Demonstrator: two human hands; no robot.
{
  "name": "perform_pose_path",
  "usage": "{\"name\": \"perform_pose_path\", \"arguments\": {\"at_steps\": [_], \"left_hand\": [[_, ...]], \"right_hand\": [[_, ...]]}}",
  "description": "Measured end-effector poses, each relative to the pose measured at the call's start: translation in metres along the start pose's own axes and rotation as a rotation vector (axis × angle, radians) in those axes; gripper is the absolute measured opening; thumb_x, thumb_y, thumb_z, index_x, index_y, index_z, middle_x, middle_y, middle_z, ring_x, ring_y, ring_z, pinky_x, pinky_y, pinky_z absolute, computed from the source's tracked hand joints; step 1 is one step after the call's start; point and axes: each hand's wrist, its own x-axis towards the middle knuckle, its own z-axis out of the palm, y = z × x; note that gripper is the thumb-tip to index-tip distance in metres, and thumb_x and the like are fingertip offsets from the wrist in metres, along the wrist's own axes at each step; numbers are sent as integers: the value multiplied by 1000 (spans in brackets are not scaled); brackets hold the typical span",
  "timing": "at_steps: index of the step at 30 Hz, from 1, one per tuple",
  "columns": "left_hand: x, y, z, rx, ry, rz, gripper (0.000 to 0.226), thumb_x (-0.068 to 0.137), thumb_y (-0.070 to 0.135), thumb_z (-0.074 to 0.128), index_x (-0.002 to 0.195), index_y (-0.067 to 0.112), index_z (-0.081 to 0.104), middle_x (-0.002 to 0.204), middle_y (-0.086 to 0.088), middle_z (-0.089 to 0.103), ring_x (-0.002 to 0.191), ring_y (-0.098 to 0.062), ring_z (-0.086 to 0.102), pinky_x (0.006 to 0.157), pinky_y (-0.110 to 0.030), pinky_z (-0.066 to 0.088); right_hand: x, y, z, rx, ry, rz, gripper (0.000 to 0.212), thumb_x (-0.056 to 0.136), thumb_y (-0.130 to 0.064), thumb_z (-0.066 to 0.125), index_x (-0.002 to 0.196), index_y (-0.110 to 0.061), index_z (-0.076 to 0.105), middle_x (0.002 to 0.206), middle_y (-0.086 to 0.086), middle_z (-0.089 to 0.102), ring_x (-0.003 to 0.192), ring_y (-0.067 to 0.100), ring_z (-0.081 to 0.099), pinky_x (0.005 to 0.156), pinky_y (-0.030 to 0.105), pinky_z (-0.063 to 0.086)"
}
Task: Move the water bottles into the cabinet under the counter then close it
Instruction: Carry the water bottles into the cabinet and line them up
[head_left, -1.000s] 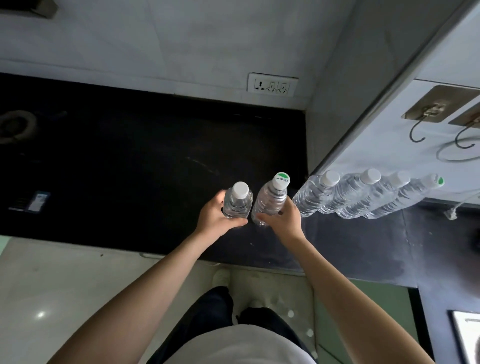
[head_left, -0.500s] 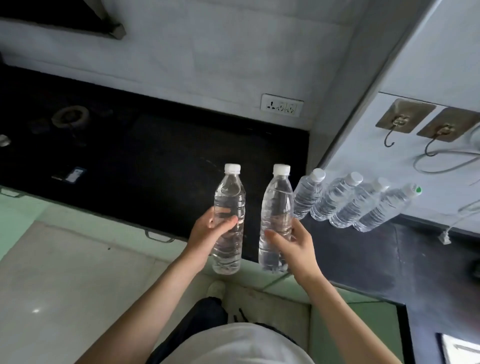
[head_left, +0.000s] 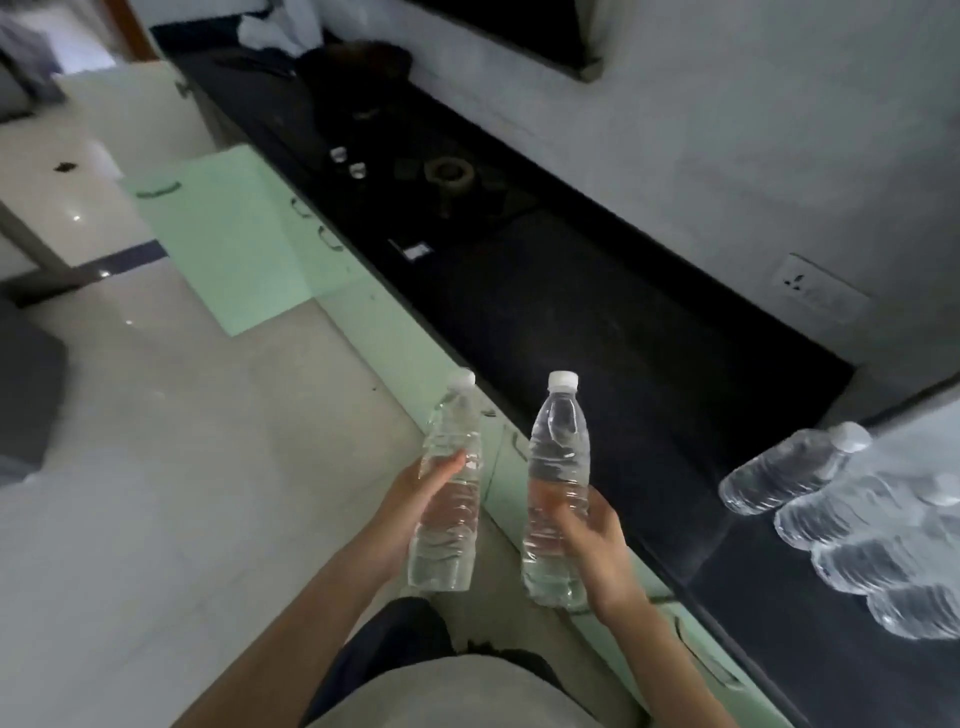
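Note:
My left hand (head_left: 415, 499) grips a clear water bottle (head_left: 447, 525) with a white cap, held upright over the floor. My right hand (head_left: 597, 545) holds a second clear bottle (head_left: 557, 467) upright, just in front of the counter edge. Several more water bottles (head_left: 784, 475) stand in a row on the black counter (head_left: 597, 322) at the right. One pale green cabinet door (head_left: 228, 234) under the counter stands open, swung out over the floor, further to the left.
Closed green cabinet fronts (head_left: 395, 332) with handles run under the counter. A stove burner (head_left: 449, 174) and small glasses (head_left: 348, 161) sit further along the counter. A wall socket (head_left: 818, 293) is above the counter. The tiled floor (head_left: 182, 441) lies to my left.
Both bottles have come off the counter and moved down and back toward me. My view has swung left, bringing the open cabinet door and the stove into sight.

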Motion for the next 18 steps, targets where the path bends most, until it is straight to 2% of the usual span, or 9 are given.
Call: {"name": "perform_pose_path", "arguments": {"at_steps": [3, 6, 8, 12, 15, 18], "left_hand": [[-35, -8, -41, -41, 128, 39, 43, 81, 24, 75, 111, -4, 61, 82, -19, 69, 70, -31, 66, 64, -36, 57], [-68, -14, -85, -134, 284, 77, 33, 81, 12, 76, 107, 0, 59, 81, -20, 66, 68, -29, 62, 63, -36, 54], [-90, -19, -114, -140, 371, 125, 41, 75, 13, 83, 107, 4, 60, 83, -18, 70, 67, -28, 65, 64, -35, 53], [-140, -33, -175, -118, 584, 206, 37, 73, 13, 84, 102, 9, 61, 86, -11, 74, 65, -18, 71, 56, -26, 55], [-185, -59, -231, -95, 662, 193, 55, 59, 38, 89, 102, 17, 62, 90, -6, 75, 77, -22, 74, 72, -40, 60], [-239, -86, -290, -147, 748, 156, 64, 55, 44, 87, 106, 17, 59, 92, -7, 75, 78, -25, 74, 74, -46, 60]], "right_hand": [[-2, 5, 41, -63, -146, 3, 39, 69, -31, 80, 101, -11, 67, 83, 6, 73, 76, 23, 72, 64, 28, 55], [-4, 3, 86, -169, -277, -2, 33, 78, -21, 81, 105, -10, 64, 85, 6, 74, 75, 22, 73, 62, 26, 55], [-8, 2, 120, -252, -342, -42, 28, 82, -17, 79, 105, -13, 64, 87, 5, 75, 79, 22, 74, 64, 26, 56], [-27, 11, 198, -364, -441, -130, 26, 80, -16, 79, 99, -22, 63, 80, -8, 73, 68, 6, 70, 56, 16, 51], [-55, 34, 263, -417, -506, -138, 27, 78, -17, 82, 98, -21, 64, 84, -2, 73, 74, 14, 72, 59, 21, 55], [-97, 59, 329, -417, -581, -82, 28, 79, -11, 81, 101, -13, 64, 87, 7, 72, 67, 11, 71, 54, 17, 52]]}}
